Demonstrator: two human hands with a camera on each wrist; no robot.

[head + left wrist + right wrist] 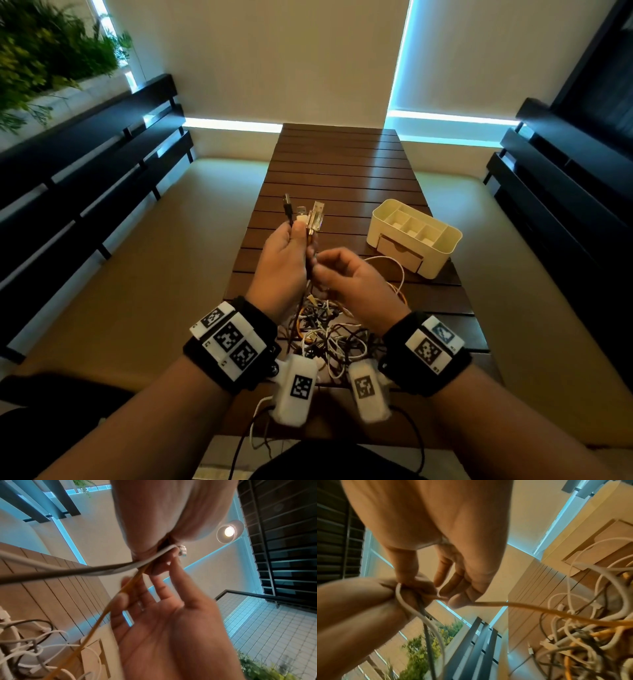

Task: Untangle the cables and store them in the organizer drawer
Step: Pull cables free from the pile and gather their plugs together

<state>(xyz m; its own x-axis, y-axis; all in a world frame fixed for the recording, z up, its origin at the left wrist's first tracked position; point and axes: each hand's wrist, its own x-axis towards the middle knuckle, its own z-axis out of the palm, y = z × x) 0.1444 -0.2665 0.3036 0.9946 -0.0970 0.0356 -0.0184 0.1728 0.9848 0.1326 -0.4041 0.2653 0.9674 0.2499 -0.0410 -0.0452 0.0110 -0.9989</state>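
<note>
Tangled cables [325,329] heap at the table's [342,164] near edge; left hand [284,260] grips several plug ends upright, right hand [346,277] pinches the orange cable [539,608].

Probably a home patio, slatted table [337,164] (greenery [44,51])

Tabletop [342,164], dark brown wooden slats, running away from the viewer; black slatted benches [85,164] along the left and right sides [565,178]; pale beige floor [178,219] around them. Green foliage [44,51] at upper left; a round lit lamp [229,531] overhead in the left wrist view; white tiled paving [267,623] below a black railing.
</note>
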